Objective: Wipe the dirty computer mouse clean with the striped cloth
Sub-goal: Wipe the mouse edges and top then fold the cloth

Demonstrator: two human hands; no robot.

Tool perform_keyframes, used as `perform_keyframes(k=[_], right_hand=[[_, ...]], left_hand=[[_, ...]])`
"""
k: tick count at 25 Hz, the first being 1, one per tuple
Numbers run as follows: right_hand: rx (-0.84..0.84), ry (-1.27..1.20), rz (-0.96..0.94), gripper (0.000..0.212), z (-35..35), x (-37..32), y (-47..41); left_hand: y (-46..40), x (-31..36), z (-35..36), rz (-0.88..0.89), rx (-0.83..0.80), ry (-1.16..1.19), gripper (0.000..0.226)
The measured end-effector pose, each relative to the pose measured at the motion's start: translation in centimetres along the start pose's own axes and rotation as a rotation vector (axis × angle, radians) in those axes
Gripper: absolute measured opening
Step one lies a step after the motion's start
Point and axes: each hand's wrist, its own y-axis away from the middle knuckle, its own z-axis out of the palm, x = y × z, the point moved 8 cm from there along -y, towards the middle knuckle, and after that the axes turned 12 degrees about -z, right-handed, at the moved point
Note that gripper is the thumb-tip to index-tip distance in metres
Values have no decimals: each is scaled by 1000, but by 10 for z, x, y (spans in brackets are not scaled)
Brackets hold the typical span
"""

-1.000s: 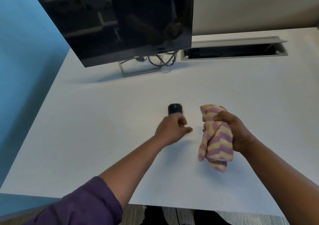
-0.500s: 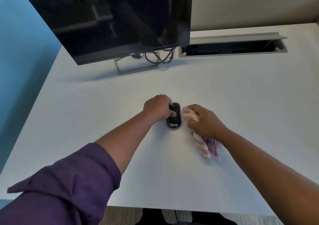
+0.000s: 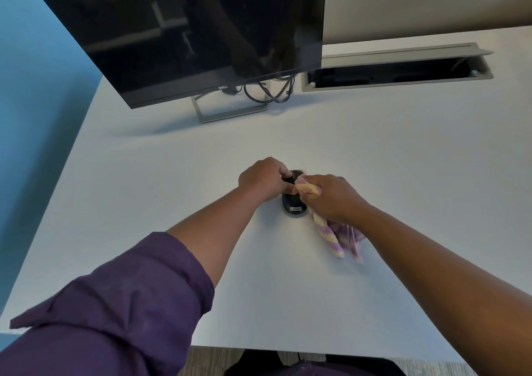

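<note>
Mid-table (image 3: 374, 151), near of the monitor (image 3: 187, 30), we grip the black mouse (image 3: 293, 205) w/ our left hand (image 3: 263, 180) curled on its left side; right hand (image 3: 331, 198) bunches the striped cloth (image 3: 334, 237), pressing it on the mouse's top right

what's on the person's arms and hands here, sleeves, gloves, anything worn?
Both hands are bare: left hand, right hand, no gloves, and no rings or watch visible. The left arm has a dark purple sleeve, loose and pushed up to about the elbow, forearm uncovered. The right forearm is bare as far as the frame shows.
</note>
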Motion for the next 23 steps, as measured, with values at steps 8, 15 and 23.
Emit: perform_keyframes(k=[8,15,23], right_hand=[[-57,145,-16,31,-12,-13,-30],[-133,245,-61,22,-10,-20,-47],[-158,248,-34,23,-9,-15,-52]], left_hand=[[-6,-3,3,3,-42,15,49],[-6,-4,4,19,-38,10,40],[0,-6,5,12,-35,34,38]])
